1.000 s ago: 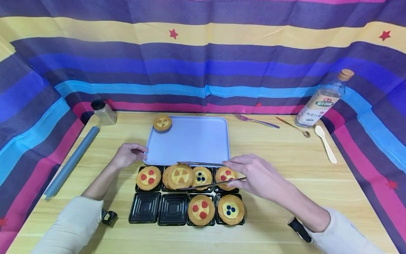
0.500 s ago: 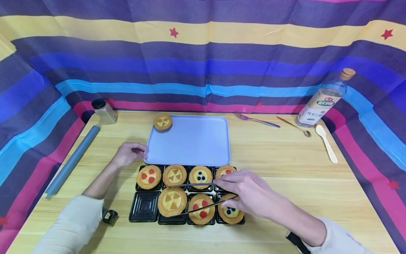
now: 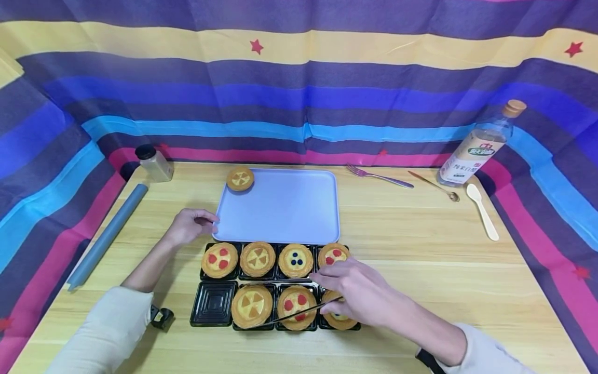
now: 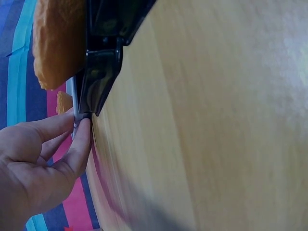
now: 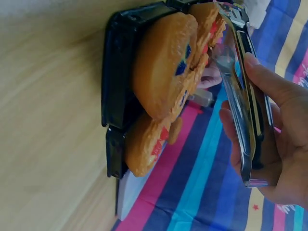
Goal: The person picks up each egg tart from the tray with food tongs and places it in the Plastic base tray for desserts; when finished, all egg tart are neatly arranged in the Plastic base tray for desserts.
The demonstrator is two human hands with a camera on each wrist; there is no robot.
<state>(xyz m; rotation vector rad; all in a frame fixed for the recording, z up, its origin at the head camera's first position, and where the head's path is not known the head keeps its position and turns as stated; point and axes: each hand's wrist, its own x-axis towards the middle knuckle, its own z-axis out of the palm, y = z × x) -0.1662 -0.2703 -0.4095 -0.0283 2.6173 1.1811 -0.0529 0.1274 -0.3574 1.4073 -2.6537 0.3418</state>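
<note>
My left hand (image 3: pixel 187 227) pinches the near left corner of the lilac tray (image 3: pixel 280 208) between thumb and fingers. In my right hand (image 3: pixel 357 291) is a pair of metal tongs (image 5: pixel 239 120), thumb on one arm and fingers on the other. The tongs' tips lie either side of a tart with orange triangles (image 3: pixel 252 305), which sits on the black plastic holder, second from the left in the near row. Beside it, a tart with red berries (image 3: pixel 293 301) shows under one tong arm. My right hand partly hides the blueberry tart (image 3: pixel 338 317) at the near right.
Several tarts fill the far row of black holders. The near left holder (image 3: pixel 214 304) is bare. One tart (image 3: pixel 240 179) lies on the tray's far left corner. Around the edges are a jar (image 3: pixel 156 165), grey roll (image 3: pixel 109 235), fork (image 3: pixel 380 178), small metal spoon (image 3: pixel 434 186), white spoon (image 3: pixel 483 213) and bottle (image 3: pixel 474 150).
The tongs have carried the orange-triangle tart from over the far row toward me, down onto the near holder second from the left. The left hand keeps its place on the tray.
</note>
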